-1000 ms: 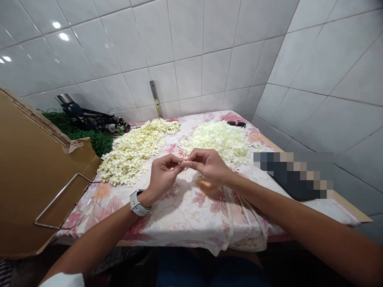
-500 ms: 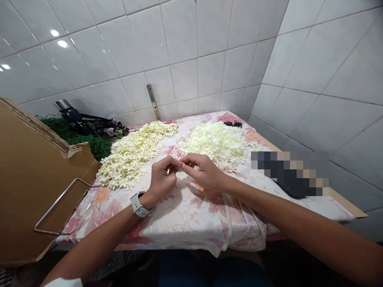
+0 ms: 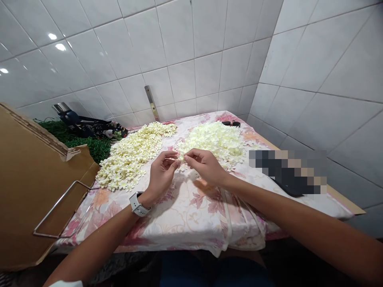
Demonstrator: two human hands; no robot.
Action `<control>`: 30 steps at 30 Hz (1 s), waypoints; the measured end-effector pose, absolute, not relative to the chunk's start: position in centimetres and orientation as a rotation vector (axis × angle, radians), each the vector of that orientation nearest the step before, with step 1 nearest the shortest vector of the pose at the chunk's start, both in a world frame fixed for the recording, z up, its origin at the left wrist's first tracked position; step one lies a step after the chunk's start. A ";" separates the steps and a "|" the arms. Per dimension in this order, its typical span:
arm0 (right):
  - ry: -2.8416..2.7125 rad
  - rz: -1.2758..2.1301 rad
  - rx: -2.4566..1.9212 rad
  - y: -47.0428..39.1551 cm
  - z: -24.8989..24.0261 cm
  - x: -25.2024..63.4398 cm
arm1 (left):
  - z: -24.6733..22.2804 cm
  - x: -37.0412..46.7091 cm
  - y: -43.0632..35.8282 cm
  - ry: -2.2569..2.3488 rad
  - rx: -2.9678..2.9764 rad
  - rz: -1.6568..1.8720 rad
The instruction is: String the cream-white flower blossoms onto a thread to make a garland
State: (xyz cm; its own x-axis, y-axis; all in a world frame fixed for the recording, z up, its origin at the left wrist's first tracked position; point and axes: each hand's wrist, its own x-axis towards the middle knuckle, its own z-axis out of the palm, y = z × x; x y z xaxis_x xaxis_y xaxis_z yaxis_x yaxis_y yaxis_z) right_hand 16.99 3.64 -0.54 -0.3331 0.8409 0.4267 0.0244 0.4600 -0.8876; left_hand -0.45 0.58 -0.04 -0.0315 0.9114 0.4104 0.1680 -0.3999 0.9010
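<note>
A small pale yellow-white artificial flower is between my fingertips above the floral tablecloth. My right hand pinches it from the right with thumb and index finger. From the left, my left hand, with a white watch on the wrist, holds its edge between thumb and curled fingers; the fingertips partly hide the flower. Behind my right hand lies a loose heap of pale petal pieces. To the left spreads a pile of small yellow-centred flowers.
A cardboard box with a metal wire frame stands at the left edge. Green artificial grass and a dark strapped object lie behind it. A metal strip leans on the tiled wall. A dark, partly blurred-out object lies right.
My fingertips have drawn slightly apart, and the small flower now shows between them. My left fingers have loosened a little. The view has shifted slightly.
</note>
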 end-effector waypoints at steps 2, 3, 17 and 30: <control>-1.628 1.076 -0.793 3.8 -0.4 17.0 | 0.1 -0.7 0.9 1.159 1.591 1.486; -1.580 1.105 -0.814 3.9 -0.3 17.0 | 0.1 -0.8 1.0 1.156 1.575 1.480; -1.580 1.138 -0.861 3.8 -0.6 16.8 | -0.2 -0.7 0.3 1.329 2.041 1.381; -1.550 1.426 -0.791 3.5 0.0 17.1 | -0.5 -0.8 0.4 1.227 1.834 1.383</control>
